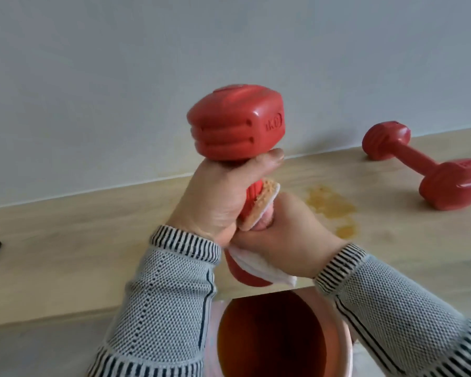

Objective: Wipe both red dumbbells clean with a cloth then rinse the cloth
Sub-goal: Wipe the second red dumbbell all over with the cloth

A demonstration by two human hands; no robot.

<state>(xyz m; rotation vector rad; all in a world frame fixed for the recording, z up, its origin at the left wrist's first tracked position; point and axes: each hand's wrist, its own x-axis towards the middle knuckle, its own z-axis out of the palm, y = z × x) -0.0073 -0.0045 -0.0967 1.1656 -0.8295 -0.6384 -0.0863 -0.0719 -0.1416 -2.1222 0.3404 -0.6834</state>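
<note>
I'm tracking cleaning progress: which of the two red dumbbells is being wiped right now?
The upright dumbbell, gripped by the left hand while the right hand presses the cloth on it. The other dumbbell lies untouched on the counter.

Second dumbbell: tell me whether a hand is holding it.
No: the second dumbbell lies alone on the wooden surface, while both hands grip the raised dumbbell.

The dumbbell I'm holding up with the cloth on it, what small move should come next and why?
Probably slide the cloth further along the handle of the held dumbbell: the right hand wraps it there, the left hand grips just under the upper head, and the cloth already shows orange grime.
</note>
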